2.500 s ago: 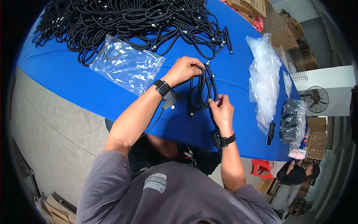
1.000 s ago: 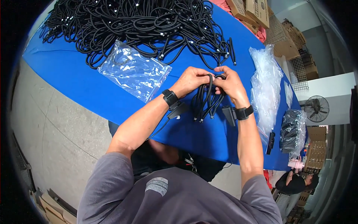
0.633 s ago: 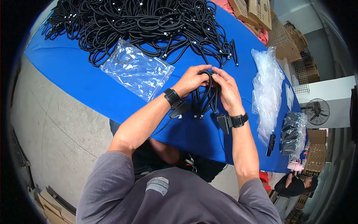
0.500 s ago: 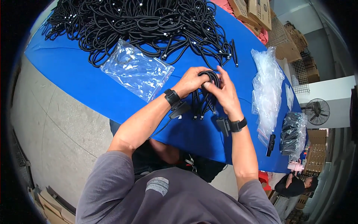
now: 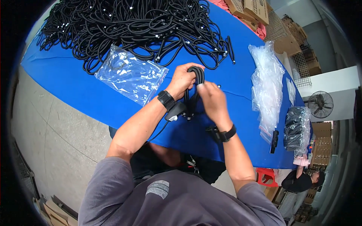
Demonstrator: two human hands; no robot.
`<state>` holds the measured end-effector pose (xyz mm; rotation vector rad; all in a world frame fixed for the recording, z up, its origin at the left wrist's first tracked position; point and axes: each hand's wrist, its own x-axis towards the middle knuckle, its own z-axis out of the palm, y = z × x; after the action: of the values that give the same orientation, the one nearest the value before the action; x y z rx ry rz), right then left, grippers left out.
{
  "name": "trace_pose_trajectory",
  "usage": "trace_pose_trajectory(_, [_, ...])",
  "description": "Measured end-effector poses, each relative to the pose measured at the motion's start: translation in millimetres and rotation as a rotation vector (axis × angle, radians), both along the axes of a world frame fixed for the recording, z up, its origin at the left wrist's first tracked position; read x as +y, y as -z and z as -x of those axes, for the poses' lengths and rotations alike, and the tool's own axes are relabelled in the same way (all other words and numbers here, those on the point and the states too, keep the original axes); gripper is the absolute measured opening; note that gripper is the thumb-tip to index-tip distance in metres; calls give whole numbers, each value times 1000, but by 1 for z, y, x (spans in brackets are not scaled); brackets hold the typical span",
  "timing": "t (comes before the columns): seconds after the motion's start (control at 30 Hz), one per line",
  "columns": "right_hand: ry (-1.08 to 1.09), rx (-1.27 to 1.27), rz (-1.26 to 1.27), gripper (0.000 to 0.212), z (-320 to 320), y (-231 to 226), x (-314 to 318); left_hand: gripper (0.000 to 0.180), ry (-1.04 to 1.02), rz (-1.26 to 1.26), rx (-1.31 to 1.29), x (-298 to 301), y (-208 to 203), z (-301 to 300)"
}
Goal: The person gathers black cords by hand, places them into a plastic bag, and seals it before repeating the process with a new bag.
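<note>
A folded bundle of black cord [image 5: 193, 98] hangs in loops above the blue table, its pale-tipped ends pointing toward me. My left hand [image 5: 182, 80] is closed around the upper part of the loops. On the bundle's right side, my right hand [image 5: 213, 101] is curled shut with its thumb against the cord; motion blurs it a little. A small pale tip shows just beyond its knuckles. Left of my hands lies a flat clear plastic bag [image 5: 130, 75]. Each wrist wears a black strap with a small device.
A large tangled heap of black cords [image 5: 124, 30] covers the far side of the blue table [image 5: 75, 88]. Clear bags [image 5: 266, 86] are stacked to the right, near a packed bundle [image 5: 296, 128] and a small black object [image 5: 274, 141]. Another person [image 5: 301, 180] is at far right.
Both hands and the bundle have shifted slightly left. My right hand has turned from an open-fingered hold to a closed grip, lower on the bundle's side.
</note>
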<state>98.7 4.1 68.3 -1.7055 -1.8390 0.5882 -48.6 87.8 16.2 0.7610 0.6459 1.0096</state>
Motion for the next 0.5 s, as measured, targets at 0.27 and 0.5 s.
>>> trace_pose_trajectory(0.27, [-353, -468, -327, 21, -38, 9, 7, 17, -10, 53, -44, -4, -7, -5])
trace_pose_trajectory(0.5, [-183, -547, -231, 15, -76, 15, 46, 19, -69, 77, -95, 4, 1, -3])
